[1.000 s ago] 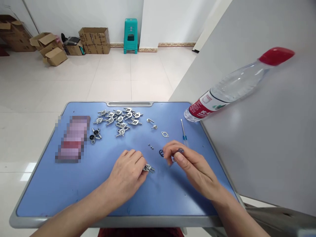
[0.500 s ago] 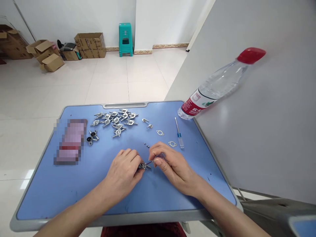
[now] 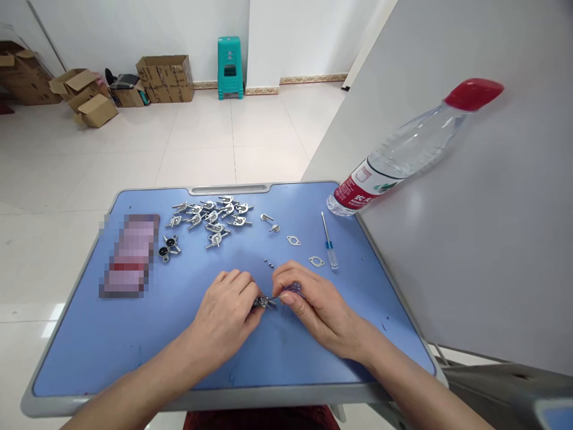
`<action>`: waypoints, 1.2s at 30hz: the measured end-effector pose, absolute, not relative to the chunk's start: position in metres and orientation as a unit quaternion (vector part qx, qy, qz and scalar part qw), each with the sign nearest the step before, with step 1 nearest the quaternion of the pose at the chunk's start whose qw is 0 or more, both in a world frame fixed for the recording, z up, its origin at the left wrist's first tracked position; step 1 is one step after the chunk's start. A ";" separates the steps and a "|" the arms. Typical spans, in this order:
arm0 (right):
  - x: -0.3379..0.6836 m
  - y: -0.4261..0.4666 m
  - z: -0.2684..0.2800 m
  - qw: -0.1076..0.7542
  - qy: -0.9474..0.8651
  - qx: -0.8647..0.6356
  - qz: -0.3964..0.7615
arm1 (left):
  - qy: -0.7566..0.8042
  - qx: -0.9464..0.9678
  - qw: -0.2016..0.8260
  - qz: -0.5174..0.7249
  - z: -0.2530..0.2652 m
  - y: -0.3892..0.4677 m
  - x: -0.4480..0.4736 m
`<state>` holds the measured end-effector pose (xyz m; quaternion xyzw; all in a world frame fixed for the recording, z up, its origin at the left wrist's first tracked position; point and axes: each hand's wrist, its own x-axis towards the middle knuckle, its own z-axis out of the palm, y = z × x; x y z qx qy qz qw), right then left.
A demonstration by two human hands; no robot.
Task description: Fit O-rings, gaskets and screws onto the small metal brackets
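Note:
My left hand is closed around a small metal valve, whose prongs stick out past the fingertips on the right. In my right hand is a screwdriver with a see-through purple handle, pinched between thumb and fingers. Its thin shaft points left and meets the valve; the exact contact of the tip is too small to make out. Just beyond the right fingers lie several tiny screws. Two flat metal plates, a nearer one and a farther one, rest to the right.
Several similar metal valves are grouped at the back of the blue table. Two with black discs sit left of them. Two small levers, another screwdriver, a water bottle and a pixelated flat object are around.
The view has shifted slightly. The purple screwdriver handle sits a little lower, and its shaft lies flatter against the valve. Both hands keep their grips.

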<state>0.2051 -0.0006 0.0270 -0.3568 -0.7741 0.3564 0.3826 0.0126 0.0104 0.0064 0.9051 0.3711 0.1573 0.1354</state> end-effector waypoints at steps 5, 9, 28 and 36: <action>0.205 0.000 0.026 0.380 -0.776 -0.353 0.360 | 0.371 0.906 0.135 0.156 0.007 0.010 0.012; 0.205 0.000 0.026 0.387 -0.776 -0.351 0.353 | 0.371 0.905 0.139 0.156 0.007 0.010 0.012; 0.205 0.001 0.025 0.386 -0.800 -0.345 0.304 | 0.369 0.905 0.140 0.158 0.006 0.010 0.012; 0.204 -0.001 0.023 0.358 -0.862 -0.343 0.108 | 0.378 0.898 0.165 0.155 0.008 0.009 0.012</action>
